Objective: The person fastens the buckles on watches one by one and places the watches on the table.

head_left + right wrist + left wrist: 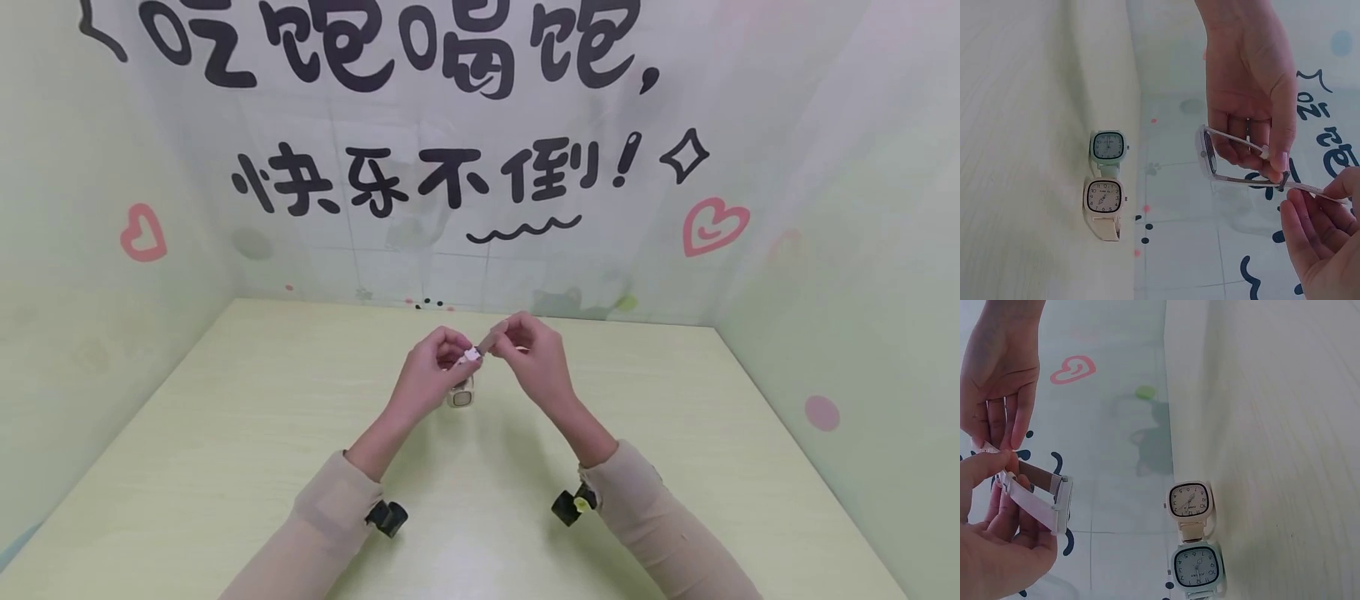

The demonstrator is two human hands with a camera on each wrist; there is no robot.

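A pale, whitish wristwatch [1041,508] hangs above the table between both hands, its strap bent into an open loop. My left hand [423,375] pinches the strap beside a small dark metal piece [1282,181]. The strap runs past this piece to my right hand [538,362], which pinches its far end between thumb and fingers. The dial [1210,151] of the held watch is seen nearly edge-on in the right wrist view. A second white strap part ends beside the left fingers, which partly hide it.
Two square-faced watches lie in a row on the table [262,417], one pale pink [1189,500] and one mint green [1108,145]. A printed cloth backdrop [420,242] stands behind the table. Dark wrist cameras [388,517] stick out from both sleeves.
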